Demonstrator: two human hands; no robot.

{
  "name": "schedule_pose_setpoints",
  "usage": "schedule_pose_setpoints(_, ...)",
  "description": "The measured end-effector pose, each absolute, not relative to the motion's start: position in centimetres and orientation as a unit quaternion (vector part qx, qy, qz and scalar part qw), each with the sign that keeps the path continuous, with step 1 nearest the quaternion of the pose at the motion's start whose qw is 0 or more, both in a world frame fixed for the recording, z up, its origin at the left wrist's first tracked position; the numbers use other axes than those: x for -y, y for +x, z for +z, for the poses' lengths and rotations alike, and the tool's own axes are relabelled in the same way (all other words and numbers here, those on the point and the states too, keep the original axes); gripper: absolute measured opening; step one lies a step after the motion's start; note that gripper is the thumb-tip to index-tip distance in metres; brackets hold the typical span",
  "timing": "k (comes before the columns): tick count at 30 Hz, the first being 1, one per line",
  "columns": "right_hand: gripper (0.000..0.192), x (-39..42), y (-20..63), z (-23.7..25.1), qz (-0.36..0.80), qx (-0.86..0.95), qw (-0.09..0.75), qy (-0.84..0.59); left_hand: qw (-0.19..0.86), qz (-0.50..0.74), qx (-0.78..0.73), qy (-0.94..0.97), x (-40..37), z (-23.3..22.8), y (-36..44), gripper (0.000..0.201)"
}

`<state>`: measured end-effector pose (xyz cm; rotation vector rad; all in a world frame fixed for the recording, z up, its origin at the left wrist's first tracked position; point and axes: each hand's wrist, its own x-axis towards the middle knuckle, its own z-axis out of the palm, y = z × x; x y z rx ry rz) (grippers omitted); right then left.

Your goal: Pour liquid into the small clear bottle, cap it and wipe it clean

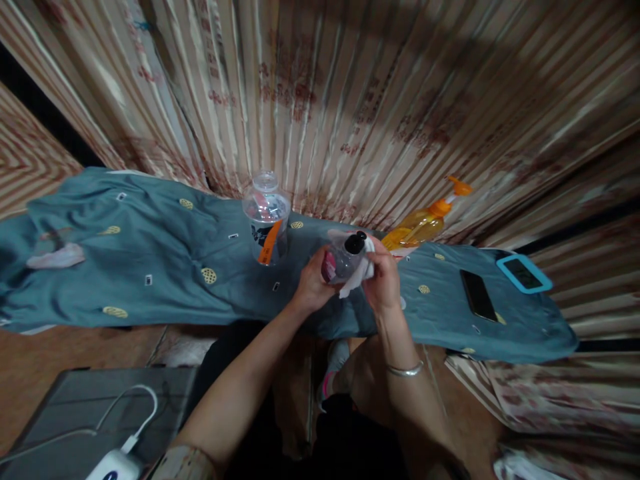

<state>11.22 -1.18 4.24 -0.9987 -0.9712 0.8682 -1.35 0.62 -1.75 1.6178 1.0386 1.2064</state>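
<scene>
My left hand is wrapped round a small clear bottle with a black top and a pinkish label, tilted above the cloth-covered board. In my right hand is a white tissue, pressed against the bottle near its black cap. To the left stands a large clear plastic bottle with an orange and black label, upright. Just beyond my right hand, a pump bottle of yellow-orange liquid with an orange pump leans to the right.
A teal patterned cloth covers the long narrow surface. On its right lie a black phone and a blue-framed device; a pale crumpled item is at left. Pleated curtains hang behind. A white cabled device sits lower left.
</scene>
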Motion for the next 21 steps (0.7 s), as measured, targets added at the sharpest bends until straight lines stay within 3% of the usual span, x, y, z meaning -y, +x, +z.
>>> schedule_pose_setpoints(4, 0.035, 3.1, 11.1, 4.1, 0.196, 0.52, 0.648, -0.52, 0.439, 0.496, -0.4, 0.634, -0.7, -2.1, -1.2, 0.074)
schedule_pose_setpoints(11, 0.038, 4.9, 10.9, 4.0, -0.162, 0.666, 0.498, -0.531, 0.443, 0.49, -0.413, 0.627, -1.1, -3.1, -1.5, 0.087)
schedule_pose_setpoints(16, 0.041, 5.1, 9.3, 4.4, -0.237, 0.676, 0.464, -0.521, 0.431, 0.515, -0.391, 0.629, -1.2, -3.7, -1.3, 0.084)
schedule_pose_setpoints(21, 0.038, 4.5, 8.2, 4.7, -0.199, 0.698, 0.446, -0.523, 0.402, 0.534, -0.379, 0.64, -1.2, -3.5, -1.0, 0.07)
